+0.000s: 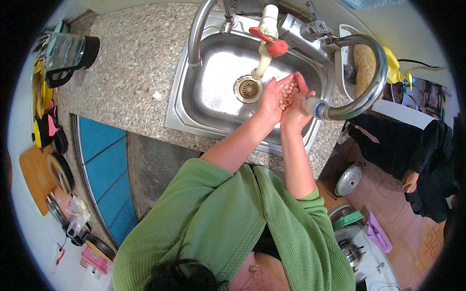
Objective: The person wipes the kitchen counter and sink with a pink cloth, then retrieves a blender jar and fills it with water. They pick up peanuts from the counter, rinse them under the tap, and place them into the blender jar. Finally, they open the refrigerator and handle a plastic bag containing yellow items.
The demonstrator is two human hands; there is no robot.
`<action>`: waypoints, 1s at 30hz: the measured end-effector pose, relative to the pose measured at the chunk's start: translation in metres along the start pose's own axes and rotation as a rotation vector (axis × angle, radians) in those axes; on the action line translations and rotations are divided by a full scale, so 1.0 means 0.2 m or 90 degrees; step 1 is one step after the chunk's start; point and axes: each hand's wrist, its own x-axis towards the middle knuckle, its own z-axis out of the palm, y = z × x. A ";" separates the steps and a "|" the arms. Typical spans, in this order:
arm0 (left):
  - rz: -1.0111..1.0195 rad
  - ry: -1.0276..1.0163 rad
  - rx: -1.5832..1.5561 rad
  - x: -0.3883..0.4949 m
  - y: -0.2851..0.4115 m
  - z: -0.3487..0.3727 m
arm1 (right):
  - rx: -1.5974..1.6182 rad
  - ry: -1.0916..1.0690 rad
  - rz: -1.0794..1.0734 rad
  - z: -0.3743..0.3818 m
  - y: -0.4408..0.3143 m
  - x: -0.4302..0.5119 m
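Note:
My left hand and my right hand are cupped together over the right side of a stainless steel sink. Between them lies a heap of small pinkish-brown peanuts or beans. The clear nozzle of a curved metal faucet reaches the edge of my right hand; whether water runs from it is hard to tell. Left of my hands is the sink's drain strainer. A plastic tap with a red handle stands above the drain, its spout close to my fingers.
A speckled stone counter surrounds the sink, with a clear jug at its far left. Another curved metal spout arches over the sink's left side. A person in dark clothes is at the right, near a metal lid.

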 end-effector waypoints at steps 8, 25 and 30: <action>-0.040 -0.114 -0.103 0.09 0.03 -0.12 | -0.079 -0.035 -0.096 0.10 -0.07 -0.13; 0.087 -0.050 0.373 -0.05 -0.10 -0.03 | -0.439 -0.057 0.016 -0.09 0.00 -0.03; 0.126 0.006 0.421 -0.01 -0.06 0.02 | -0.197 -0.051 0.146 0.05 -0.07 -0.08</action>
